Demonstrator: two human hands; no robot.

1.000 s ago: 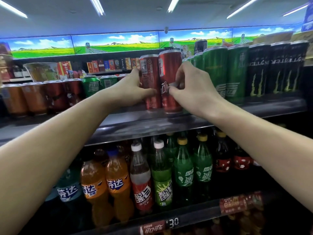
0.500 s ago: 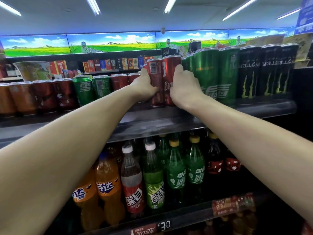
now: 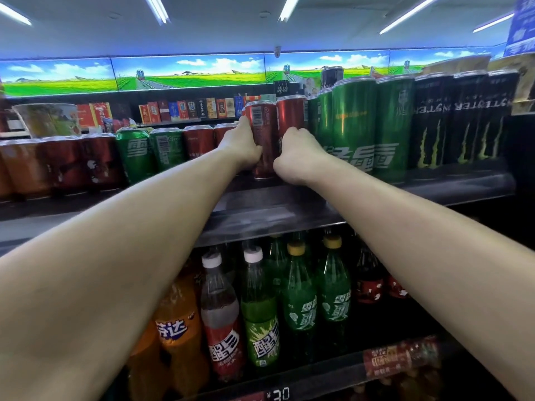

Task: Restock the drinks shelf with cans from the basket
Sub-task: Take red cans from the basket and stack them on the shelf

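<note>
Red cans [image 3: 262, 140], upright btwn L hand [image 3: 243, 146] & R hand [image 3: 295, 157], prob. gripped.

At 6 o'clock stand green plastic bottles [image 3: 299, 302] beside an orange plastic bottle [image 3: 176, 319]; at 11 o'clock, small colourful boxes [image 3: 185, 110].

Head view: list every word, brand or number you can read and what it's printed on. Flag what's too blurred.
"芬达" on the orange bottle.
"醒目" on the red-labelled bottle and the green-labelled bottle.
"雪碧" on the tall green cans, tilted sideways.
"MONSTER", mirrored and partly cut off, on the black cans.
"¥30" on the price tag.
Barcode digits on the red can the hands hold: too small.
Red shelf strip: blurred.
</note>
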